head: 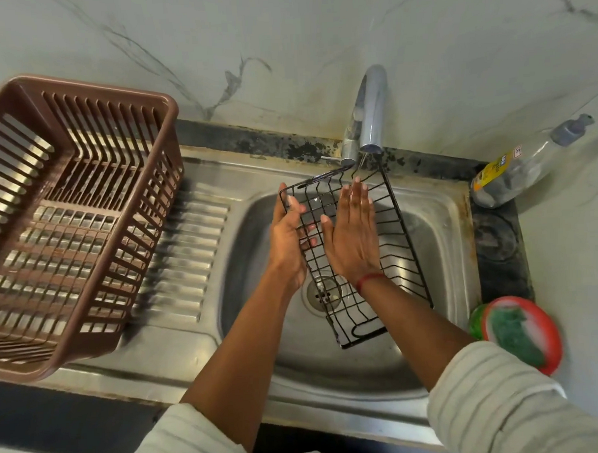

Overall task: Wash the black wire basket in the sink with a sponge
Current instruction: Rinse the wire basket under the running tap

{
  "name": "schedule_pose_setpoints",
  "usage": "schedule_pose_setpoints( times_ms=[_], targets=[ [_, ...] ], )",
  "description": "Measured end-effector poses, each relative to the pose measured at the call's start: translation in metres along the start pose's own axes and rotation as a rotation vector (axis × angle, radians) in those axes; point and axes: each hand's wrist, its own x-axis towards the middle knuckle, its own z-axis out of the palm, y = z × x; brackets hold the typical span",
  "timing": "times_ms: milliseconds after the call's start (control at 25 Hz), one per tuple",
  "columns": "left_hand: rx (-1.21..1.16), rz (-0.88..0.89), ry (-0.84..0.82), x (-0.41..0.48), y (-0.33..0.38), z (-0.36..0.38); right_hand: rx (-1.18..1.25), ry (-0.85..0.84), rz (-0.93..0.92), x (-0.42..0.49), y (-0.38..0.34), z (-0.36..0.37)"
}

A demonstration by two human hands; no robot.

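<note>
The black wire basket (400,256) is hanging over the bowl of the sink (438,227), tilted so that its far end is lifting up under the tap (371,110) while its near end is dipping toward the sink's front edge; held this way, it seems, any water is running down the wires and draining into the bowl rather than onto the worktop (583,248). The left hand (288,244) is gripping the basket's left long side, thumb lying over the rim and fingers curling under the mesh, and so is carrying the weight and setting the tilt. The right hand (353,237) is lying flat on the grid with its fingers (358,199) straight and pressed together, holding nothing, apparently rubbing or rinsing the wires by palm. The green sponge (511,333) is sitting untouched in a red dish (552,338) on the worktop at the sink's front right corner, within easy reach of that free hand, so the scrubbing step is probably waiting on it. A soap bottle (521,168) is lying on its side at the sink's back right corner, and a brown plastic basket (77,208) is resting on the drainboard (188,238) by the sink's left edge, likely as the place for washed things to dry.
</note>
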Motion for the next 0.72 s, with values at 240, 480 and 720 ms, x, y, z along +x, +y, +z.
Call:
schedule_pose_setpoints(
  times_ms=[240,480,720],
  targets=[
    [-0.026,0.001,0.071,0.008,0.004,0.004,-0.216,-0.076,-0.670,0.016,0.008,-0.007],
    [-0.076,0.059,0.129,0.009,0.002,-0.002,-0.179,-0.108,-0.650,0.004,0.006,0.003],
    [-0.086,0.092,0.110,0.008,0.005,-0.005,-0.093,-0.027,-0.330,0.001,0.010,0.001]
  ],
)
